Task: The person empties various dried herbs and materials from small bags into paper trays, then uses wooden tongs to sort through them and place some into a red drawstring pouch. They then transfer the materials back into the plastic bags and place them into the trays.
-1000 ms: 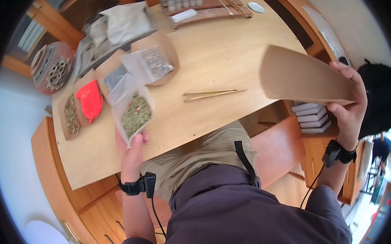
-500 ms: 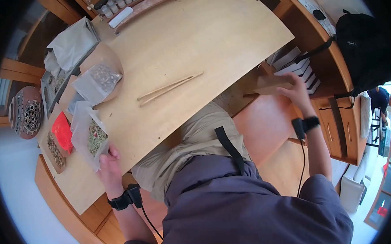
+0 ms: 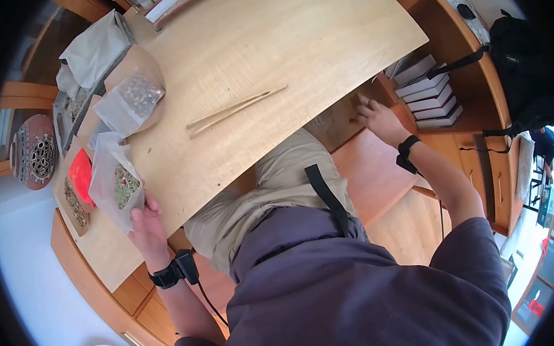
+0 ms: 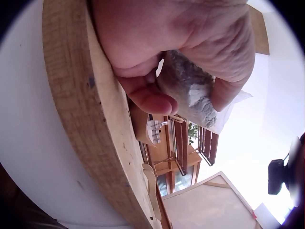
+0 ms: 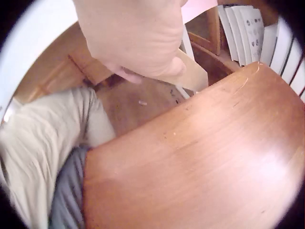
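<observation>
My left hand (image 3: 147, 227) pinches the lower edge of a translucent bag (image 3: 103, 172) with dried green herbs (image 3: 126, 187) inside, over the table's left part. In the left wrist view the thumb and fingers hold the bag (image 4: 190, 95) above the table edge. My right hand (image 3: 382, 122) is low beside the table's right edge, above the reddish bench. In the right wrist view its thumb lies against a piece of stiff brown paper (image 5: 193, 74); most of its fingers are hidden behind the hand. Long wooden tweezers (image 3: 236, 109) lie on the table.
Beside the bag are a red pouch (image 3: 80, 174), a brown paper tray (image 3: 76, 211) of dried plant bits and a clear bag (image 3: 129, 104) of greyish pieces. A patterned pot (image 3: 33, 151) stands far left. White-edged books (image 3: 433, 99) are stacked right, by the reddish bench (image 3: 377, 180).
My right hand has carried the brown paper from above the table's right side down and inward, below the table edge. The left hand keeps the herb bag, lowered slightly. The head view has turned.
</observation>
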Tool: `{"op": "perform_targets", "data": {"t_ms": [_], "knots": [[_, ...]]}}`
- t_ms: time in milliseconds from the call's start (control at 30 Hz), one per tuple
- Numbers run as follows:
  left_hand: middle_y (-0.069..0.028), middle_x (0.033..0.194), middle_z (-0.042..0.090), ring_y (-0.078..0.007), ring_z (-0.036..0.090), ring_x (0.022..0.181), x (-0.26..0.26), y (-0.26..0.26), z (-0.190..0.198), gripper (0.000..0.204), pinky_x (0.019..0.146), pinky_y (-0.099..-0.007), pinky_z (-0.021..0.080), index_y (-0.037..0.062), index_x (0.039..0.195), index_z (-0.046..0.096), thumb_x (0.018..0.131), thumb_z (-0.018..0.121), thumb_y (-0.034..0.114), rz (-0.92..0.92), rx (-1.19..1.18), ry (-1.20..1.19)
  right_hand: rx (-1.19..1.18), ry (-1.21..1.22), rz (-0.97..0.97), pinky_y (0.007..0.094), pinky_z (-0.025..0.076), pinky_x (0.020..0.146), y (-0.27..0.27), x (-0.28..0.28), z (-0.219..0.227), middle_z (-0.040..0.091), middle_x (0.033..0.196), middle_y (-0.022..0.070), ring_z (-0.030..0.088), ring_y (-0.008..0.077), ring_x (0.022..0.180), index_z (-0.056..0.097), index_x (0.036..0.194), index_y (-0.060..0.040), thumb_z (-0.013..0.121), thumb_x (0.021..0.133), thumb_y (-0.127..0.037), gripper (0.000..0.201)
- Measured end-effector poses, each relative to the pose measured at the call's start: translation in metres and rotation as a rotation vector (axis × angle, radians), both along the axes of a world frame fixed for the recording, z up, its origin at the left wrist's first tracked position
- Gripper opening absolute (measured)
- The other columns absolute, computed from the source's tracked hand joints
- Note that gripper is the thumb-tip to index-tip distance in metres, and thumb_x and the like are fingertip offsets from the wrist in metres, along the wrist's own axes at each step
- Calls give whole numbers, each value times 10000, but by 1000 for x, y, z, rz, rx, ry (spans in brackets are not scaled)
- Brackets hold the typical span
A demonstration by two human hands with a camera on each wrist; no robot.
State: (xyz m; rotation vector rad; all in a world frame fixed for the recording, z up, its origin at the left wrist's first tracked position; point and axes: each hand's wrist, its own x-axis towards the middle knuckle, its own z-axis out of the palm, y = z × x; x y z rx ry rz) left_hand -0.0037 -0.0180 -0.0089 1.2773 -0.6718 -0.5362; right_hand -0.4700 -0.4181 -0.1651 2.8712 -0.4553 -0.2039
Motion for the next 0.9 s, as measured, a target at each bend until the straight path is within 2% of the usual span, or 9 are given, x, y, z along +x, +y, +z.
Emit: {"op": "perform_targets", "data": {"t_ms": [100, 200, 333, 467, 567, 600, 700, 733, 900], "knots": [[-175, 1374, 594, -147, 540, 891, 0, -1, 0, 697, 689, -267, 455, -14, 1530, 381, 1031, 667, 379, -1, 0, 12, -17, 329, 209, 349, 530, 1048, 8, -9, 0, 671, 1166, -2, 544, 262, 1301, 774, 1092, -171, 641, 870, -171, 258], [-182, 1376, 591, -150, 543, 887, 3, -1, 0, 700, 687, -268, 457, -24, 1528, 381, 1030, 668, 376, 8, -3, 10, -234, 161, 99, 361, 522, 1058, -7, -8, 2, 671, 1163, -8, 558, 259, 1270, 774, 1084, -180, 635, 869, -168, 256], [-184, 1363, 596, -155, 549, 881, -3, -3, 2, 698, 692, -272, 460, -26, 1527, 383, 1026, 672, 366, 7, -7, 7, -39, 310, 269, 415, 491, 1050, 4, -12, 1, 678, 1177, 31, 563, 296, 1251, 773, 1041, -176, 644, 890, -189, 200], [-182, 1331, 616, -159, 553, 876, -2, 1, -2, 693, 700, -276, 461, -15, 1517, 394, 1016, 683, 367, 35, 6, 21, 96, 66, -208, 406, 489, 1116, 6, 7, 16, 676, 1263, 30, 505, 324, 1389, 779, 1063, -142, 629, 889, -184, 234], [-182, 1316, 629, -162, 558, 877, -3, -2, 0, 682, 704, -280, 465, -5, 1505, 411, 1010, 687, 374, 43, -17, 10, 117, 339, 153, 409, 506, 1093, 12, -3, 14, 649, 1362, 28, 504, 318, 1389, 775, 1078, -141, 618, 895, -152, 242], [-182, 1317, 630, -162, 558, 877, -1, -4, -1, 682, 702, -282, 464, -4, 1504, 412, 1010, 687, 377, 35, -18, 17, 233, 39, 70, 430, 518, 1052, 9, -8, 11, 642, 1393, 50, 551, 337, 1300, 751, 1134, -137, 607, 887, -100, 288], [-181, 1320, 630, -164, 560, 874, -4, 3, -3, 687, 696, -291, 460, -2, 1503, 415, 1007, 687, 389, 46, -26, 35, 239, -183, -492, 420, 513, 1060, 25, 3, 45, 658, 1322, 58, 566, 353, 1267, 706, 1172, -100, 595, 849, 10, 359], [-180, 1320, 629, -165, 559, 873, -4, 2, -3, 692, 694, -295, 458, -2, 1503, 414, 1007, 686, 396, 42, -40, 31, 261, -299, -445, 471, 498, 1052, 27, -8, 45, 611, 1422, 124, 570, 424, 1223, 665, 1236, -85, 593, 821, 62, 446], [-184, 1307, 626, -169, 564, 866, -5, 1, -1, 733, 691, -302, 457, 0, 1511, 412, 1007, 678, 461, 35, -66, 77, 349, -620, -690, 445, 461, 1123, 70, -62, 68, 611, 1374, 190, 569, 415, 1300, 606, 1303, -41, 690, 763, 93, 562]]}}
